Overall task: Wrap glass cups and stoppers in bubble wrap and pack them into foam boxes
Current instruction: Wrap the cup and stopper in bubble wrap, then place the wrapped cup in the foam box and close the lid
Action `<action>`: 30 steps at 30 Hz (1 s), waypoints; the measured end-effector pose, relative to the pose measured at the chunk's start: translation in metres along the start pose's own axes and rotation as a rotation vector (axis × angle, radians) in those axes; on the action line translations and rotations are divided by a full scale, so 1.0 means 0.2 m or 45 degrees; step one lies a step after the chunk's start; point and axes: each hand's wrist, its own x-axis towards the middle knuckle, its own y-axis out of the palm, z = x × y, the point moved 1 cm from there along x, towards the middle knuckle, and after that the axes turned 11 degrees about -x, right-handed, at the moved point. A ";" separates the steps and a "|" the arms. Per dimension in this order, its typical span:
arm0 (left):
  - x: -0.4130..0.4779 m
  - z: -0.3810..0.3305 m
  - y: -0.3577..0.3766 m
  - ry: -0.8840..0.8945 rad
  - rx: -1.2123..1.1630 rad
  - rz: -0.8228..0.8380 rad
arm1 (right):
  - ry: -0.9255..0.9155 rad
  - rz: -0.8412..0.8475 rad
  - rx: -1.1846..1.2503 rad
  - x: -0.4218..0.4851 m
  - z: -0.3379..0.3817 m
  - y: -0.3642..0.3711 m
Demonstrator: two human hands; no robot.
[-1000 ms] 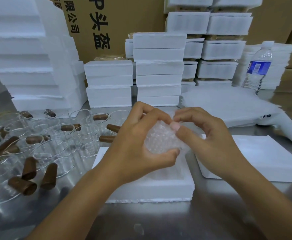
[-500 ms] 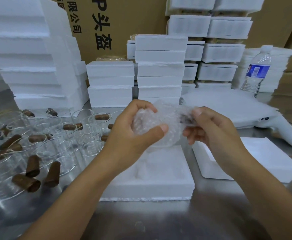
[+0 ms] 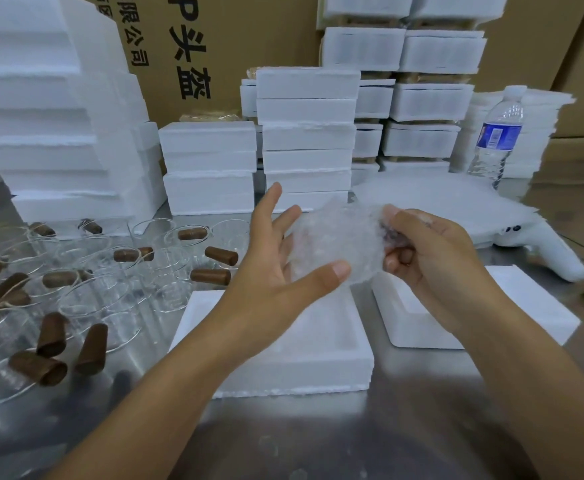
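Grip changed in that last second. A second before, I had both hands clasped round the bubble-wrap bundle, low over the open foam box. Half a second on I had raised it, with the left hand curled about it. At this moment the left hand had let go its clasp. Its fingers stood straight and spread, and only the thumb, and perhaps the palm behind, touched the near side of the bundle.

The right hand carried the bundle, fingers and thumb pinching its right end. Something dark showed through the wrap there, though I could not tell whether it was a stopper. The bundle hung in the air between the two hands, above the far edge of the foam box and not in it. A second foam piece, likely the lid, lay just beside the box on the right.

I judged the wrapping nearly done. The left hand seemed to have freed itself to turn or re-take the bundle while the right tucked the loose end. Packing this bundle was not yet done. More glass cups and brown stoppers lay unwrapped on the table to the left, so plenty of the job remained.
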 end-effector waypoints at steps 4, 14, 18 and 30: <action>-0.02 0.00 0.05 0.133 0.380 0.068 | 0.144 -0.365 0.138 0.04 0.04 -0.11; -0.04 0.06 0.43 0.422 1.508 0.589 | 0.222 -0.666 0.115 0.08 0.02 -0.20; -0.04 0.07 0.40 0.495 1.728 0.605 | 0.222 -0.622 0.075 0.07 0.03 -0.19; -0.03 0.11 0.27 0.340 1.459 0.278 | 0.125 -0.529 -0.340 0.05 -0.01 -0.14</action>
